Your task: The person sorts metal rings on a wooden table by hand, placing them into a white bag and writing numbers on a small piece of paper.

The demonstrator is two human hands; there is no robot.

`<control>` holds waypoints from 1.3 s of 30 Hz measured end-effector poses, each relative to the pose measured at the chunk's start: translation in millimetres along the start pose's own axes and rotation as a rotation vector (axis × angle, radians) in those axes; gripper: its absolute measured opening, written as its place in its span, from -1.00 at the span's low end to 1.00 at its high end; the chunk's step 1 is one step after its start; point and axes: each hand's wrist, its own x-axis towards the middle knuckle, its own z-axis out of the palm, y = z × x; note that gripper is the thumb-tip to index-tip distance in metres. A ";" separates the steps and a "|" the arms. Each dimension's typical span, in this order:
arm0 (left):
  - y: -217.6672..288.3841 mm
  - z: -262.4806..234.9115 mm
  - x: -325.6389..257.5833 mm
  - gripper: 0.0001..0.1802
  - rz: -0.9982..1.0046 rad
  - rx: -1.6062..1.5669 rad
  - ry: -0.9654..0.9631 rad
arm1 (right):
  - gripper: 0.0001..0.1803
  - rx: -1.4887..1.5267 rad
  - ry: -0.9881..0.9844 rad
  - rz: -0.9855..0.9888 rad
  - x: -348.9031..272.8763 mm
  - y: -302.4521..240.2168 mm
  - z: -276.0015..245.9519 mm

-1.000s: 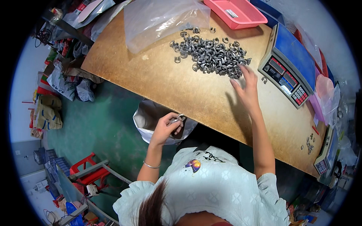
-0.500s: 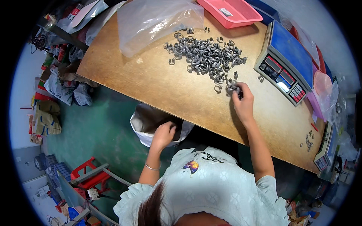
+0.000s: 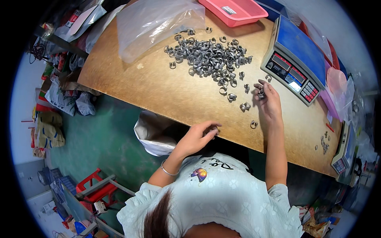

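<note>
Many rings (image 3: 214, 61) heaped at one o'clock. My right hand (image 3: 270, 104), three o'clock, fingers curled round some; my left hand (image 3: 194, 138), six o'clock, half-curled, hold unclear. Looks like gathering step; next needs light pinch.

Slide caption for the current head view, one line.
Right hand holds grey rings near a ring pile; left hand by the table's edge.

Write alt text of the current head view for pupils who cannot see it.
A person's right hand holds grey ring-shaped pieces over a wooden table, near a pile of similar pieces. The left hand is at the near edge, right of an open white sack; a blue-topped scale and pink tray stand beyond.
</note>
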 end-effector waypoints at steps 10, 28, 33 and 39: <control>10.3 28.9 24.1 -0.57 0.101 -0.324 0.221 | -0.57 0.302 -0.365 0.237 -48.2 -3.8 28.4; -2.3 32.6 46.3 -0.79 0.023 -0.617 0.188 | -0.81 0.059 -0.124 -0.003 -78.8 27.9 56.1; -2.3 19.8 42.9 -0.78 0.007 -0.822 0.127 | -0.80 -0.252 -0.005 -0.130 -74.8 24.6 44.4; 4.4 9.6 38.1 -0.74 -0.067 -0.979 -0.026 | -0.80 0.071 -0.097 0.066 -77.3 17.8 44.1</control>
